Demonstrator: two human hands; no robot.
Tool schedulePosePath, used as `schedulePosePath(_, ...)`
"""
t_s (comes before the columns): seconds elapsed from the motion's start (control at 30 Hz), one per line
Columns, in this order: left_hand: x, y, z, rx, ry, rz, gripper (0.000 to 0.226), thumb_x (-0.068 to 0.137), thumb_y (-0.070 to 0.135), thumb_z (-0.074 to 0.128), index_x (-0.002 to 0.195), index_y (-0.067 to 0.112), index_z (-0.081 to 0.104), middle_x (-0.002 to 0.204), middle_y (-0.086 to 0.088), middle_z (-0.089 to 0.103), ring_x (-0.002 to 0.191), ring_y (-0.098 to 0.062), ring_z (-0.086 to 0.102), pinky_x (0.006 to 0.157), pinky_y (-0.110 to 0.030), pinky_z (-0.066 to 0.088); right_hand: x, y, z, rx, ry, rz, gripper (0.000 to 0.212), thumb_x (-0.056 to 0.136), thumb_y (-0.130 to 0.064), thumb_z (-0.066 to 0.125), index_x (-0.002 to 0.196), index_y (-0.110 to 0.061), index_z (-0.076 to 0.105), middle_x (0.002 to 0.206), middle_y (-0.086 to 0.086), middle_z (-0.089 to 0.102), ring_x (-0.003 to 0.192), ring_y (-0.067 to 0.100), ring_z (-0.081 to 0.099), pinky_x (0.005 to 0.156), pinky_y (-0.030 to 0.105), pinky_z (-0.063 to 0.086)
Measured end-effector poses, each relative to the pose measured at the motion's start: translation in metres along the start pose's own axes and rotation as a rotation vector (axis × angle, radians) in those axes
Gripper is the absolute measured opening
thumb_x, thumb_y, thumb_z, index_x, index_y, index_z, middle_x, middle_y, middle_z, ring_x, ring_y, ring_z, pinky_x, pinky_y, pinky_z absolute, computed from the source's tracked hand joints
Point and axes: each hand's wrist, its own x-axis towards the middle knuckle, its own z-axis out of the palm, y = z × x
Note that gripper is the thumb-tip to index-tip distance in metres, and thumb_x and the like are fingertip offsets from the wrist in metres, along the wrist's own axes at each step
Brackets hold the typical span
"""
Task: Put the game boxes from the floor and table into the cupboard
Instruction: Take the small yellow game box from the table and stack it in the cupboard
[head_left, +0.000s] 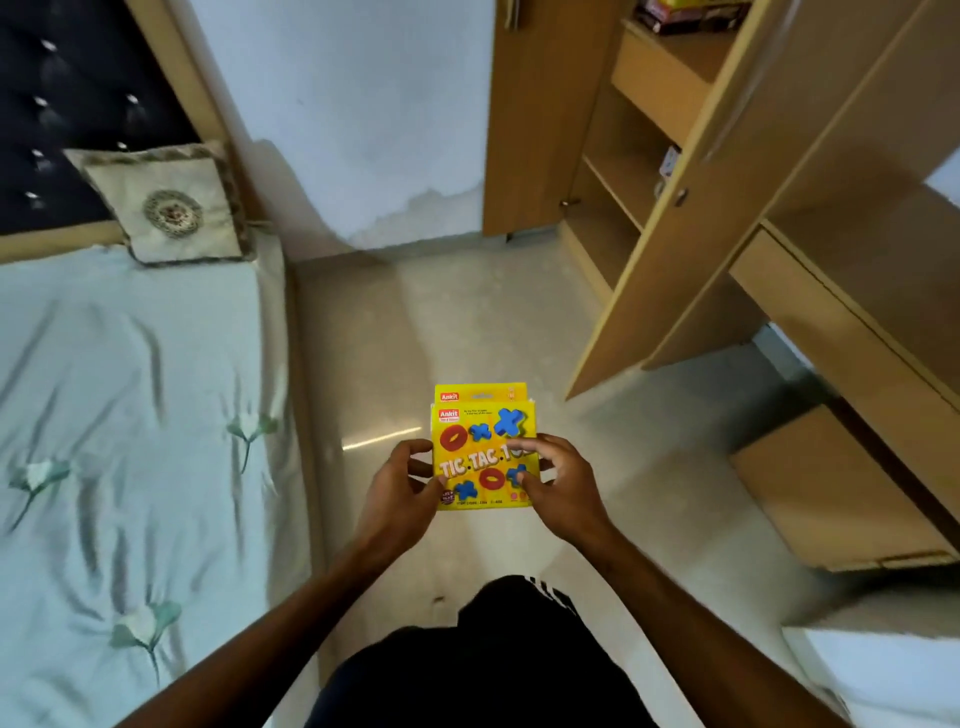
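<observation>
Where I find the box: yellow Tic Tac Toe box (483, 452), held face up above the floor (467, 322), dead centre of frame.
Left hand (402, 486): fingers (418, 452) curled round the box's left edge.
Right hand (561, 483): fingers pinching the right edge, overlapping the print.
Cupboard (613, 192): I note it at 1 o'clock, door open, another game box (691, 15) on its top shelf.
Counter (857, 270): 3 o'clock.
Bed (130, 415): 9 o'clock; cushion (166, 208) at 10 o'clock.

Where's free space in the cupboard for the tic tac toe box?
Bottom shelf, below the middle plank: bare where visible. Middle shelf: bare up to a small box by the door. Top shelf: crowded with game boxes. Door hides the rest.
</observation>
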Motion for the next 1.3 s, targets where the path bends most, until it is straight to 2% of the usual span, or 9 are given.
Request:
schedulePosePath(0.2, 0.128, 0.020, -0.035, 0.061, 0.059, 0.109, 0.053, 0.087, 0.015, 0.067, 0.134, 0.028, 0.047, 0.091, 0.005, 0.070, 0.080, -0.007, 0.070, 0.071, -0.036, 0.060, 0.148, -0.019, 0.019, -0.011, -0.042, -0.042, 0.047, 0.077, -0.003, 0.071, 0.110, -0.036, 0.067, 0.117, -0.008, 0.058, 0.102, 0.002, 0.058, 0.083, 0.013, 0.048)
schedulePosePath(0.3, 0.211, 0.032, -0.049, 0.112, 0.067, 0.149, 0.062, 0.088, 0.014, 0.064, 0.139, 0.040, 0.042, 0.094, 0.003, 0.067, 0.081, -0.010, 0.070, 0.068, -0.032, 0.060, 0.233, -0.026, 0.026, -0.007, -0.060, -0.043, 0.046, 0.077, -0.004, 0.072, 0.111, -0.036, 0.068, 0.117, -0.010, 0.058, 0.100, 0.000, 0.057, 0.080, 0.007, 0.045)
schedulePosePath(0.37, 0.269, 0.045, -0.058, 0.165, 0.057, 0.156, 0.059, 0.088, 0.015, 0.063, 0.136, 0.045, 0.045, 0.097, -0.001, 0.066, 0.082, -0.012, 0.069, 0.067, -0.031, 0.060, 0.293, -0.033, 0.028, -0.012, -0.070, -0.046, 0.047, 0.076, -0.003, 0.073, 0.110, -0.035, 0.068, 0.116, -0.009, 0.058, 0.097, 0.001, 0.057, 0.077, 0.004, 0.044)
schedulePosePath(0.53, 0.392, 0.092, -0.080, 0.186, 0.061, 0.165, 0.056, 0.089, 0.014, 0.062, 0.135, 0.043, 0.049, 0.097, -0.003, 0.066, 0.082, -0.013, 0.068, 0.065, -0.024, 0.056, 0.428, -0.058, 0.021, -0.011, -0.086, -0.062, 0.047, 0.076, -0.001, 0.074, 0.113, -0.029, 0.069, 0.116, -0.006, 0.060, 0.092, -0.003, 0.056, 0.075, 0.002, 0.041)
schedulePosePath(0.63, 0.456, 0.118, -0.089, 0.162, 0.070, 0.179, 0.056, 0.089, 0.014, 0.063, 0.132, 0.046, 0.049, 0.095, -0.002, 0.066, 0.081, -0.012, 0.069, 0.065, -0.028, 0.058, 0.496, -0.073, 0.013, -0.014, -0.081, -0.076, 0.046, 0.076, -0.001, 0.074, 0.114, -0.027, 0.068, 0.114, -0.008, 0.059, 0.090, 0.000, 0.057, 0.074, 0.001, 0.041)
schedulePosePath(0.73, 0.525, 0.144, -0.093, 0.151, 0.065, 0.205, 0.056, 0.089, 0.014, 0.063, 0.131, 0.049, 0.049, 0.094, 0.001, 0.066, 0.079, -0.009, 0.069, 0.062, -0.023, 0.055, 0.565, -0.082, 0.003, -0.016, -0.056, -0.075, 0.045, 0.077, -0.003, 0.073, 0.114, -0.028, 0.068, 0.113, -0.010, 0.057, 0.088, -0.005, 0.055, 0.073, 0.001, 0.040)
schedulePosePath(0.9, 0.658, 0.194, -0.086, 0.146, -0.002, 0.266, 0.055, 0.091, 0.014, 0.062, 0.130, 0.050, 0.049, 0.095, 0.000, 0.065, 0.081, -0.010, 0.068, 0.065, -0.023, 0.055, 0.687, -0.080, -0.018, -0.020, 0.028, -0.027, 0.044, 0.079, -0.004, 0.073, 0.115, -0.028, 0.067, 0.116, -0.009, 0.058, 0.087, -0.004, 0.054, 0.075, 0.003, 0.042)
schedulePosePath(1.03, 0.762, 0.240, -0.072, 0.182, -0.107, 0.332, 0.054, 0.091, 0.018, 0.060, 0.125, 0.058, 0.045, 0.096, 0.000, 0.066, 0.080, -0.010, 0.068, 0.063, -0.019, 0.053, 0.771, -0.078, -0.046, -0.007, 0.130, 0.037, 0.045, 0.078, -0.002, 0.071, 0.115, -0.029, 0.067, 0.116, -0.007, 0.059, 0.092, 0.005, 0.057, 0.078, 0.011, 0.047)
schedulePosePath(1.3, 0.916, 0.372, 0.005, 0.216, -0.395, 0.475, 0.051, 0.092, 0.016, 0.061, 0.127, 0.051, 0.050, 0.100, 0.000, 0.066, 0.084, -0.013, 0.068, 0.068, -0.031, 0.060, 0.879, -0.057, -0.147, 0.061, 0.425, 0.185, 0.045, 0.081, 0.000, 0.070, 0.115, -0.029, 0.066, 0.118, -0.007, 0.055, 0.097, 0.006, 0.058, 0.067, 0.002, 0.046)
